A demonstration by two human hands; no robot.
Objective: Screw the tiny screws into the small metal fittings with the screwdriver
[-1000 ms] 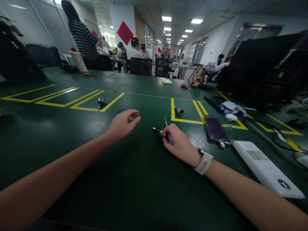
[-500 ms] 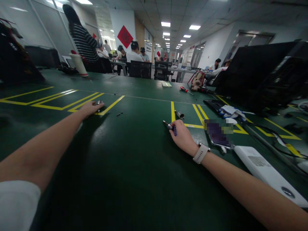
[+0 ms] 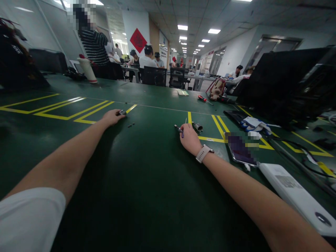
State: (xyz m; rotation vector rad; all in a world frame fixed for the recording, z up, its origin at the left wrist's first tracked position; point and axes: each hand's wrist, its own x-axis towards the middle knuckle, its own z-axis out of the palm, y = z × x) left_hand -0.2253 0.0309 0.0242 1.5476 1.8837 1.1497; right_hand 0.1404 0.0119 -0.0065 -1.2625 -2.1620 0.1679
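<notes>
On the left, my left hand [image 3: 112,118] is closed around a small silvery metal part [image 3: 121,112], above the yellow tape. Several tiny dark pieces [image 3: 130,125] lie on the green table just right of it. My right hand [image 3: 189,138] grips a slim tool with a purple handle [image 3: 182,133] between thumb and fingers. A metal end of the tool points left, and a thin shaft sticks up by the fingers. Behind that hand, a hollow metal cylinder [image 3: 197,127] lies on its side near the tape corner; whether they touch I cannot tell.
To the right lie a phone [image 3: 238,148], a white power bank [image 3: 294,196], a glove [image 3: 254,124] and cables. A red screwdriver [image 3: 204,99] and a paper pad [image 3: 183,92] lie farther back. A white cup [image 3: 87,70] stands back left; other people sit beyond.
My left hand has moved right with the metal part. My right hand has shifted slightly left and up with the purple-handled tool, now turned so a thin shaft shows.
</notes>
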